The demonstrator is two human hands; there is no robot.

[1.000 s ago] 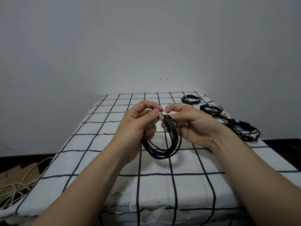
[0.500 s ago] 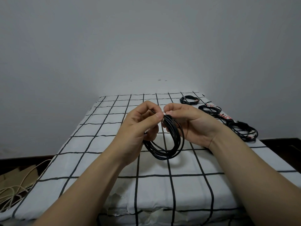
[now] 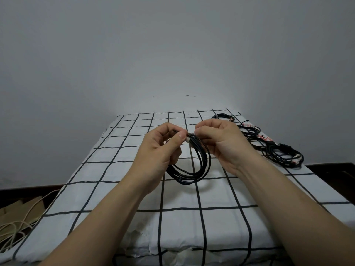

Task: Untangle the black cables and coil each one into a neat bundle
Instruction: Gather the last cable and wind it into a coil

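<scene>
From the head view, I hold the coil of black cable (image 3: pixel 189 181) in the air above the middle of the bed (image 3: pixel 115 189), its loops hanging down and clear of the checked sheet. My left hand (image 3: pixel 159 150) is clenched on the top of the coil, thumb and forefinger pinching it where something small and white shows; I cannot tell whether that is a tie or a plug. My right hand (image 3: pixel 221 143) has its fingers curled onto the same spot from the other side. I judge this to be the fastening of the bundle. To do it well, my left grip should pin all the loops flat together while the right works the loose end round them tightly, so that no loop slips out and droops. The finished bundles (image 3: pixel 284 156) lie in a row along the right edge, well apart, and this one belongs beside them.
</scene>
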